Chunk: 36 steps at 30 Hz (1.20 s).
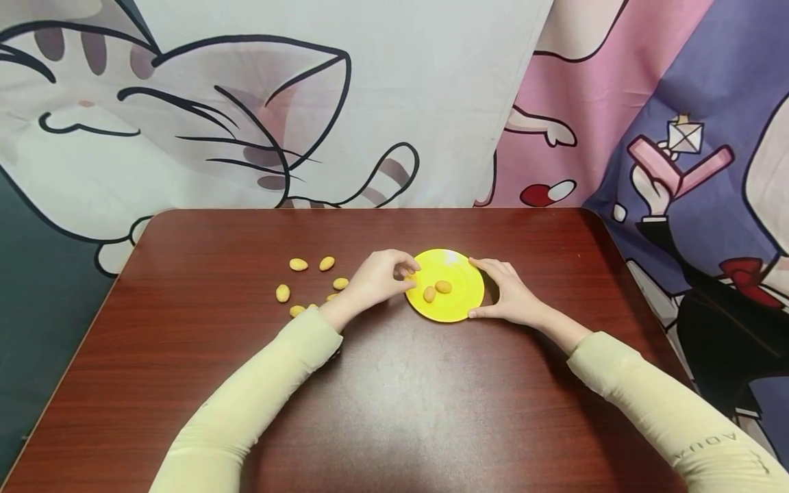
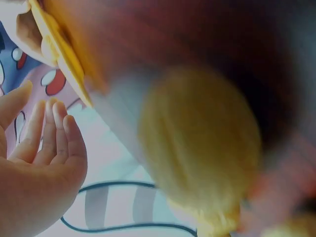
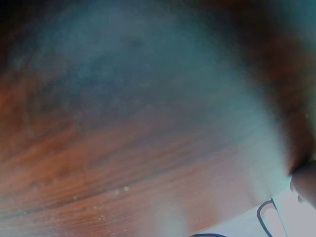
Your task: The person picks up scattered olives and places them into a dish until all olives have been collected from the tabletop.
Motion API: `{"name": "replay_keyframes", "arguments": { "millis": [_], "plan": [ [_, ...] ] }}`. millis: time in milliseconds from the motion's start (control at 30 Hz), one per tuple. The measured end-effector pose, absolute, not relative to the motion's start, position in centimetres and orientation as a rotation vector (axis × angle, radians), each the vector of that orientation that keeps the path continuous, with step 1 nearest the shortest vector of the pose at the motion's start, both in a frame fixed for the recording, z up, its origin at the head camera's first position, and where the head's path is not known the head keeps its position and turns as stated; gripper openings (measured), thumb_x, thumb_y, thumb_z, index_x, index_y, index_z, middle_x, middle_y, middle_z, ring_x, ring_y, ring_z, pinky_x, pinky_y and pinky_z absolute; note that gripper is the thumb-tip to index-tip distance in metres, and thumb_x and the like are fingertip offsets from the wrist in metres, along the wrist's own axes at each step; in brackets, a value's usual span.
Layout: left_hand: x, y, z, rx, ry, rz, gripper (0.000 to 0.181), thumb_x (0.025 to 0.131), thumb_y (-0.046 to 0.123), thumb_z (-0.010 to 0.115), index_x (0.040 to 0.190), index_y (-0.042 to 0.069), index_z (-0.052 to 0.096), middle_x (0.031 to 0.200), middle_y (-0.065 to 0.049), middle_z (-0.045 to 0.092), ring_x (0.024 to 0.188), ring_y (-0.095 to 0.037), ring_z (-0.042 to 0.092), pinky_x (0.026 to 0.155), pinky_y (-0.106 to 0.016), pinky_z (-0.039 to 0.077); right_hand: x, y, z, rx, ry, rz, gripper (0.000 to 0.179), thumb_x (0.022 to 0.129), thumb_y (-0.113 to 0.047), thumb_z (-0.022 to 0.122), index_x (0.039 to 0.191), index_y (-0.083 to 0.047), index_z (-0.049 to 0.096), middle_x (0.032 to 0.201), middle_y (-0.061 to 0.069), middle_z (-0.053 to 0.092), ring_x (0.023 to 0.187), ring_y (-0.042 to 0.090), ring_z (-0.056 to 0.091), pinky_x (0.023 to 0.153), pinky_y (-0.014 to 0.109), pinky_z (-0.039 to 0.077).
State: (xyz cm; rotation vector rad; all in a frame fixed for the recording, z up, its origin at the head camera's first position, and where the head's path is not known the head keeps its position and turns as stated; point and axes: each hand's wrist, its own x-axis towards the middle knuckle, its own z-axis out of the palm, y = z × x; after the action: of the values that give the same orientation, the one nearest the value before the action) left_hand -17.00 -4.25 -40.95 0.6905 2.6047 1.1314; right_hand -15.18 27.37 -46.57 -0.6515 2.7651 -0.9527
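Note:
A round yellow plate [image 1: 456, 307] lies on the table, bearing small yellow oval pieces [image 1: 443, 287] near its middle. My right hand [image 1: 513, 296] holds the plate's right rim, fingers at the far side and thumb at the near side. Over the left rim is my left hand [image 1: 377, 277], its thumb and fingers apart and loosely bent. An orange-yellow patch shows by its fingertips in the head view. In the left wrist view, nothing shows between the left fingers [image 2: 48, 131] and thumb. The right wrist view mostly catches blurred tabletop.
Several more yellow oval pieces [image 1: 298, 264] lie scattered left of the plate, some partly hidden behind the left forearm. One piece [image 2: 200, 140] looms large and blurred in the left wrist view. The brown wooden table [image 1: 394, 411] ends against a cartoon-printed cloth [image 1: 444, 103].

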Motion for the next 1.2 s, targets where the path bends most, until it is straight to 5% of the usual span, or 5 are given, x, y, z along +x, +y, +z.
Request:
{"name": "replay_keyframes", "arguments": {
  "millis": [700, 1200],
  "plan": [
    [-17.5, -12.0, -40.4, 0.516, 2.686, 1.301, 0.027, 0.093, 0.001, 0.078, 0.119, -0.002, 0.075, 0.115, -0.020, 0.077, 0.102, -0.033, 0.073, 0.095, -0.046, 0.061, -15.2, 27.3, -46.5, -0.644, 2.763, -0.953, 0.111, 0.072, -0.031, 0.099, 0.163, -0.007, 0.039, 0.159, 0.019, 0.046, 0.145, 0.040, 0.035, 0.118, 0.063, 0.033],
    [-18.0, -17.6, -40.9, 0.337, 2.822, 1.238, 0.024, 0.095, 0.005, 0.076, 0.118, -0.002, 0.076, 0.107, -0.021, 0.078, 0.099, -0.033, 0.074, 0.089, -0.041, 0.059, -15.2, 27.4, -46.5, -0.650, 2.766, -0.955, 0.111, 0.072, -0.030, 0.099, 0.162, -0.006, 0.039, 0.159, 0.020, 0.047, 0.144, 0.040, 0.036, 0.118, 0.063, 0.033]
  ]
}}
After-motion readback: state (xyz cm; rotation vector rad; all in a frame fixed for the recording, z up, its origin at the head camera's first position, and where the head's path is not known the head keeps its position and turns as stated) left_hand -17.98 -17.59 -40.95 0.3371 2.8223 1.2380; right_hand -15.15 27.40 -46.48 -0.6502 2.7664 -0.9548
